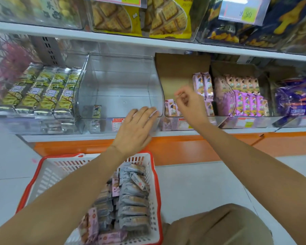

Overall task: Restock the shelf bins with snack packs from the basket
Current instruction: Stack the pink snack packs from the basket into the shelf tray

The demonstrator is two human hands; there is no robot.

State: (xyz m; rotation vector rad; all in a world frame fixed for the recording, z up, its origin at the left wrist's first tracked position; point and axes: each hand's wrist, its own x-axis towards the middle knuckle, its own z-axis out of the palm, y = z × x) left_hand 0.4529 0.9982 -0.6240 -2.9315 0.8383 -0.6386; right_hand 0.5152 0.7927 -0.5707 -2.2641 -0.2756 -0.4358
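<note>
A white basket with a red rim point(34, 175) stands on the floor below the shelf, holding several grey and pink snack packs point(132, 197). Above it is a nearly empty clear bin point(120, 85) with one small pack point(96, 111) at its front left. My left hand point(137, 129) lies flat, fingers straight, against that bin's front right edge. My right hand point(189, 103) hovers with loosely curled fingers over the neighbouring bin point(173, 80), which has a cardboard liner and a few pink packs point(202, 85). I see nothing in either hand.
Yellow-green packs point(41, 92) fill the bin on the left. Pink and purple packs point(245, 98) and blue bags point(297, 101) fill the bins on the right. An upper shelf point(113, 35) holds cracker packs. An orange base point(175, 147) runs under the shelf. My knee point(219, 227) is at the lower right.
</note>
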